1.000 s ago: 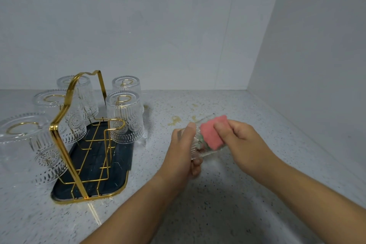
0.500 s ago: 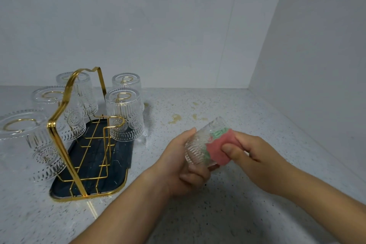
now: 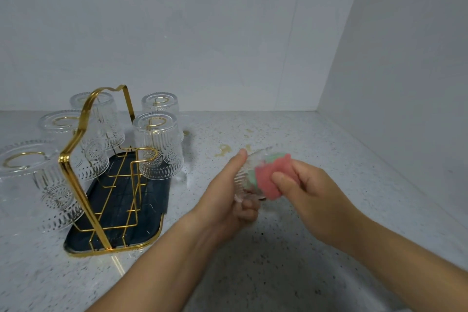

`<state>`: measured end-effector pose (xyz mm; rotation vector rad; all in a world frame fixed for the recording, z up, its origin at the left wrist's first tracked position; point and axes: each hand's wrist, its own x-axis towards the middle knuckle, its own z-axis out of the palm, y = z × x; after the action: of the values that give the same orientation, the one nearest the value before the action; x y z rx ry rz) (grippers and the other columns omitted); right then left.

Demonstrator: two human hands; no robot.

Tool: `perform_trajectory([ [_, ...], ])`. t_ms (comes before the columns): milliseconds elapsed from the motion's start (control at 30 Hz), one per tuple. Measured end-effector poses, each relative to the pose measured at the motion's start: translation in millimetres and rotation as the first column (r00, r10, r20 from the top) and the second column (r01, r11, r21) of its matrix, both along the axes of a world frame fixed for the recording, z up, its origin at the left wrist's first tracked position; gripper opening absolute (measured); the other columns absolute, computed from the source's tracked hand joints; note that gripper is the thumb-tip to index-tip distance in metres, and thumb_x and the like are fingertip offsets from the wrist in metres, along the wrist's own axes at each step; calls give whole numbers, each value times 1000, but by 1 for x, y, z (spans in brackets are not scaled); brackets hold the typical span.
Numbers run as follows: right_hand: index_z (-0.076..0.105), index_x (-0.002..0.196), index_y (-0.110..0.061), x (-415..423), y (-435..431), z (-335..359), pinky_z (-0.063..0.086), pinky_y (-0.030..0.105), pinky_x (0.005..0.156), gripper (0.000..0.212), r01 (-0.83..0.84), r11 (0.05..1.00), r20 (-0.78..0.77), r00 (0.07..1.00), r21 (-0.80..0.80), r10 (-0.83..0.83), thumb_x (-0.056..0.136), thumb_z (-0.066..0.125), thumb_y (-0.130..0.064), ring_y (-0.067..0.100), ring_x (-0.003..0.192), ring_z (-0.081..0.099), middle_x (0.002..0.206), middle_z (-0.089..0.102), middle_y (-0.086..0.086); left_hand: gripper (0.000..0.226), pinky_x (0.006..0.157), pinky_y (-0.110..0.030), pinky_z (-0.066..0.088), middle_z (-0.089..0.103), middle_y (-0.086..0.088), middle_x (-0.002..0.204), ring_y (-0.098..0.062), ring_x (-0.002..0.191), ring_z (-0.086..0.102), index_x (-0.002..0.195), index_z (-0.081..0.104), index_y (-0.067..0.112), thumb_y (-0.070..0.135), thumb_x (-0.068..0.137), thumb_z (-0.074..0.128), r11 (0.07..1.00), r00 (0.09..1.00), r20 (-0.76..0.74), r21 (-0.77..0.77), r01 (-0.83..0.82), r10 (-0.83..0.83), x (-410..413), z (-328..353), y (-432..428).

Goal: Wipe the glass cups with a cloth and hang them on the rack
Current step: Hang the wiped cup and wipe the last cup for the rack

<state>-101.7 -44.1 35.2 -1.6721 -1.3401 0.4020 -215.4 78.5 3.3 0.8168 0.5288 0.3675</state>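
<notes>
Now ribbed glass cup (image 3: 247, 175) in left hand (image 3: 222, 200); right hand (image 3: 311, 192) presses pink cloth (image 3: 272, 176).

A single head-worn wide-angle view looks forward and down from above the counter (image 3: 291, 248), facing a corner where the back wall (image 3: 202, 45) meets the side wall (image 3: 405, 58) on the right. It sits close: both forearms reach in from the bottom edge, with the left hand (image 3: 222, 200) and right hand (image 3: 309, 192) near the middle of the frame, and the rack (image 3: 83, 159) at the left, its nearest cup (image 3: 33, 180) cut by the frame edge and bowed by the lens. With only this one camera, no second view overlaps it.
</notes>
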Motion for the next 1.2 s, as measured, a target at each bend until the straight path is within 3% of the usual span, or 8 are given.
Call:
perform_trajectory([
  [167, 59, 79, -23, 11, -13, -7, 40, 11, 63, 24, -6, 998, 238, 971, -60, 20, 103, 55, -22, 0, 64, 52, 70, 57, -19, 62, 31, -14, 24, 56, -3, 67, -5, 37, 39, 83, 72, 13, 70, 95, 52, 955, 961, 10, -106, 277, -278, -7, 2, 1],
  [400, 78, 104, -12, 7, 1, 10, 56, 36, 93, 36, 48, 999, -471, 881, -6, -45, 108, 46, -29, 22, 99, 76, 102, 81, 7, 51, 47, -24, 42, 62, 9, 72, -8, 53, 49, 119, 47, 26, 60, 86, 64, 781, 991, 52, 611, -129, 123, 0, -4, -16],
  [567, 69, 89, -20, -3, 1, 5, 51, 18, 64, 25, 27, 1000, -81, 996, -10, -27, 105, 51, -25, 6, 66, 63, 73, 68, -10, 51, 33, -17, 28, 51, 1, 66, -5, 39, 37, 99, 62, 12, 63, 95, 59, 988, 999, 1, 147, -50, 50, -1, 0, -2],
  [700, 51, 73, -32, 4, -4, -6, 40, 12, 61, 35, -4, 1000, 178, 984, -26, 8, 104, 54, -16, 0, 61, 49, 65, 54, -22, 60, 25, -12, 21, 55, -6, 65, -4, 33, 35, 74, 71, 9, 67, 89, 59, 963, 979, -2, -179, 202, -206, -6, 1, 4],
  [867, 71, 84, -16, 10, 2, 8, 49, 10, 67, 30, 98, 995, -172, 981, 35, -90, 106, 50, -20, 0, 70, 66, 75, 73, -11, 65, 47, -27, 45, 61, -5, 85, -13, 56, 54, 130, 58, 20, 69, 88, 67, 940, 998, -14, 338, 55, -53, 3, -6, -8],
  [967, 76, 101, -11, 10, 6, 13, 58, 23, 82, 36, 50, 999, -383, 922, -15, -52, 108, 45, -28, 15, 93, 77, 96, 81, 4, 52, 49, -28, 43, 62, 2, 82, -13, 58, 49, 119, 50, 28, 61, 87, 74, 817, 992, 40, 564, -123, 122, 2, -11, -11],
  [1133, 68, 88, -15, 8, -1, 8, 55, 40, 78, 25, -23, 999, 64, 998, -49, 27, 105, 52, -22, 26, 78, 64, 84, 69, 10, 56, 31, -15, 25, 57, -3, 67, -5, 39, 39, 99, 66, 13, 66, 81, 66, 996, 998, 28, 73, 49, -51, -3, 0, 3],
  [1200, 66, 89, -27, 10, -7, 6, 50, 22, 73, 19, -86, 990, 204, 973, -110, 107, 104, 54, -24, 11, 78, 62, 84, 67, -8, 63, 26, -13, 20, 55, -10, 66, -4, 33, 37, 81, 70, 7, 70, 78, 64, 970, 975, -12, -104, 220, -223, -6, 1, 7],
])
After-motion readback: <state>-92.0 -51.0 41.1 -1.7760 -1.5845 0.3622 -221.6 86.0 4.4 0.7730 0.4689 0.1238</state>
